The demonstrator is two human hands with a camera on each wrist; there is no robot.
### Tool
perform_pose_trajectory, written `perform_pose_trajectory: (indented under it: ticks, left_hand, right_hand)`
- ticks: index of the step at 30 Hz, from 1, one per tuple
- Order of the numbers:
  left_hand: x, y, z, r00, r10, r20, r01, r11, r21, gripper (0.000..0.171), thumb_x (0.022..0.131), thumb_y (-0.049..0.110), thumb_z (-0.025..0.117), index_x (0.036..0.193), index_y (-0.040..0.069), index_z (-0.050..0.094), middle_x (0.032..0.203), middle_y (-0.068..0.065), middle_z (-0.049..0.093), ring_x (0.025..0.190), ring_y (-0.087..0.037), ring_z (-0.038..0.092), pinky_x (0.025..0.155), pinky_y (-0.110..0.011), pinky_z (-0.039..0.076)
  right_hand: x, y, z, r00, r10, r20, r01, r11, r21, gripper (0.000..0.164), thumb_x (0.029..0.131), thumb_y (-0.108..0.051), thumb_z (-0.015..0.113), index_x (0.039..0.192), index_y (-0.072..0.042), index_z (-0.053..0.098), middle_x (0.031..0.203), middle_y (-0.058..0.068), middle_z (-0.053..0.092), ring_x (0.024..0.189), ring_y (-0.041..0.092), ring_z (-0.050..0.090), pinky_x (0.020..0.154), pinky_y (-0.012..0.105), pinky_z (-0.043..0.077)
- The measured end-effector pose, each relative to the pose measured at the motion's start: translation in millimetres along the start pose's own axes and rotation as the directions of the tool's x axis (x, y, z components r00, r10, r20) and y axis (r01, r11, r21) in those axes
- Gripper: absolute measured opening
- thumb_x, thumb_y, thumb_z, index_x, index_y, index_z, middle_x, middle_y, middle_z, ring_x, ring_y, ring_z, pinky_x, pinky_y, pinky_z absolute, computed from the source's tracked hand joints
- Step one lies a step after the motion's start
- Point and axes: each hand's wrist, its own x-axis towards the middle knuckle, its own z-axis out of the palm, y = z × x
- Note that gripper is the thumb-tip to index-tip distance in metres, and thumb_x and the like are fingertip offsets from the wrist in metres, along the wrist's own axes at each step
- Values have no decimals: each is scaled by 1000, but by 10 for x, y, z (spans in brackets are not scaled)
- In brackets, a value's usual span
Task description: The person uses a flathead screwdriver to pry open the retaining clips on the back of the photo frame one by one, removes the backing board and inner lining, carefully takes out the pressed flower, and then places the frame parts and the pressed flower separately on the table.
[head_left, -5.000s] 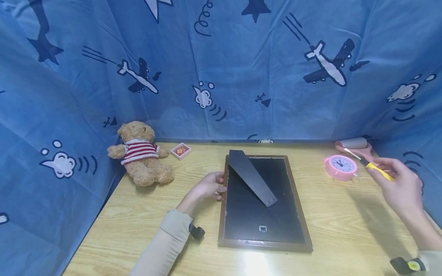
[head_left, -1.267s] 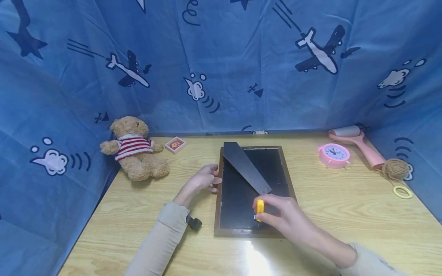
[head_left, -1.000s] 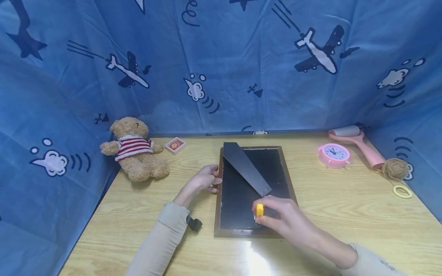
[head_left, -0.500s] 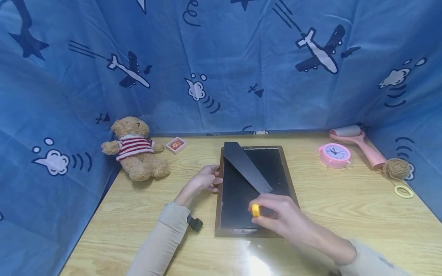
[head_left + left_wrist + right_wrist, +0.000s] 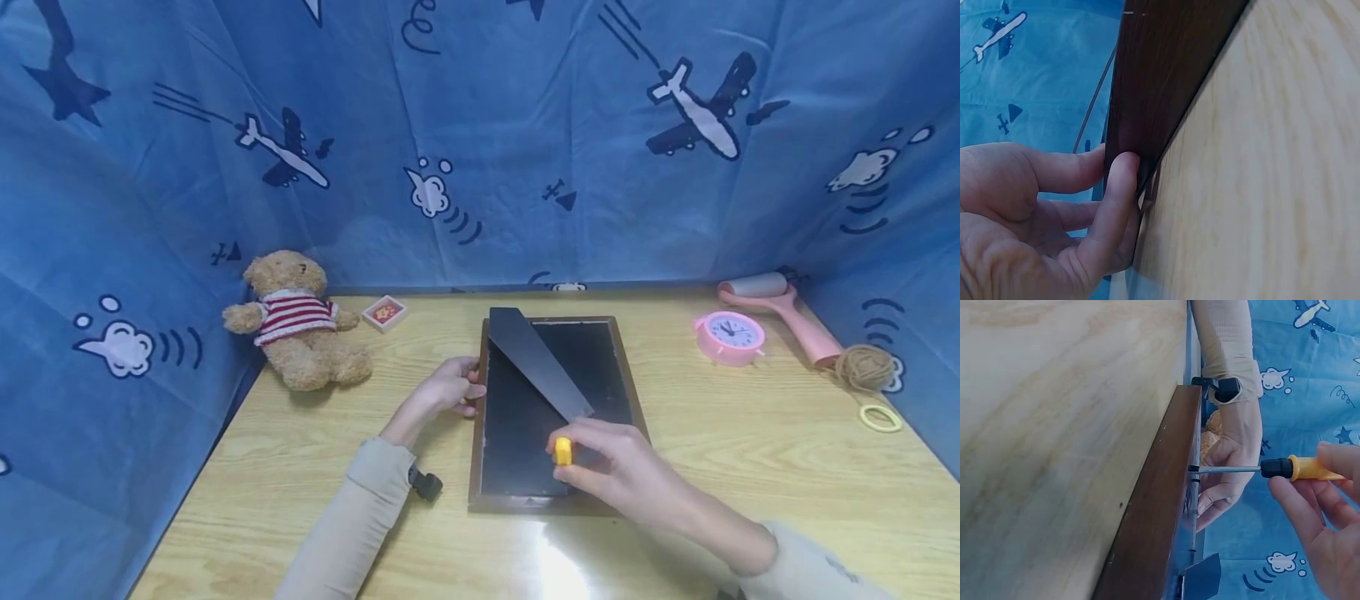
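A brown picture frame (image 5: 510, 450) lies back side up on the table, its black easel leg (image 5: 538, 365) slanting across the back panel. My left hand (image 5: 446, 390) holds the frame's left edge; in the left wrist view the fingertips press its dark wooden side (image 5: 1154, 87). Between thumb and fingers, my right hand (image 5: 630, 471) grips a screwdriver by its yellow handle (image 5: 562, 452). The screwdriver (image 5: 1232, 469) stands upright to the back panel, and its tip meets a small dark fitting (image 5: 1194, 469) there. In the head view, my right hand hides the metal hanger.
A teddy bear (image 5: 300, 333) in a striped shirt sits at the back left beside a small red-and-white square box (image 5: 385, 313). Toward the right are a pink alarm clock (image 5: 731, 338), a pink lint roller (image 5: 802, 325), a ball of twine (image 5: 864, 367) and a yellow ring (image 5: 880, 418).
From the right side, my right hand has brought the screwdriver over the frame's lower back and turned it upright. Lately its handle shifts only slightly. The left hand stays at the frame's edge.
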Motion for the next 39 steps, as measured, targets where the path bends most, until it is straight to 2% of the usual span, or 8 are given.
perform_pose_trajectory:
  ticks: [8,12,14,19,22,28,32,39]
  left_hand:
    - [2,-11,-1,1000,0,-1,0,1000,-3,72,102,-5,58,165,-5,23,118,-9,46,94,-18,58,68,-24,65]
    - [6,-10,24,1000,-1,0,1,1000,3,72,102,-5,59,164,-4,25,129,-15,49,95,-18,60,70,-25,66]
    - [5,-11,45,1000,-1,5,1,1000,5,72,102,-4,59,165,-4,24,134,-17,48,96,-18,60,70,-26,66]
    - [-16,-7,44,1000,-3,0,3,1000,-5,72,102,-5,59,164,-5,24,140,-20,46,97,-19,59,69,-25,65]
    - [-19,-6,20,1000,-6,-15,6,1000,-6,72,101,-6,59,164,-5,25,144,-23,46,99,-22,61,68,-24,65]
    - [-16,-2,18,1000,-5,-13,4,1000,-11,72,100,-6,60,164,-6,26,139,-22,48,98,-22,62,69,-25,66]
    - [-12,-5,15,1000,2,-22,-2,1000,-28,72,100,-7,59,163,-6,26,133,-18,49,93,-19,59,67,-24,65]
    - [5,-4,11,1000,2,-11,-2,1000,-24,72,100,-7,59,163,-6,26,128,-15,49,98,-21,60,70,-24,65]
  right_hand:
    - [5,33,23,990,-137,-16,136,990,-42,31,87,-3,84,111,-19,73,103,-2,75,99,7,70,89,27,66]
    - [-7,104,-45,987,134,-86,-121,982,142,23,91,-3,79,110,-12,69,101,3,74,95,7,73,83,28,68]
    - [-54,166,-100,930,352,-105,-303,897,322,21,95,-5,76,112,-4,64,104,6,72,93,9,74,79,32,69]
    - [-238,306,-152,696,717,-37,-528,546,651,24,102,-11,68,120,0,55,119,4,66,105,13,73,94,36,67]
    - [-312,326,-120,635,773,-4,-564,467,681,26,104,-12,66,124,-1,54,120,2,67,110,12,72,99,33,65]
    - [-385,301,-101,608,794,0,-587,449,674,29,107,-14,61,129,0,49,116,1,75,108,11,74,101,29,63]
    - [-400,273,-96,616,788,2,-575,447,685,25,108,-13,58,128,-3,48,113,0,76,107,11,75,101,29,63]
    - [-404,186,-51,665,743,-77,-529,541,654,22,107,-12,61,123,-2,51,111,1,77,104,11,75,96,29,65]
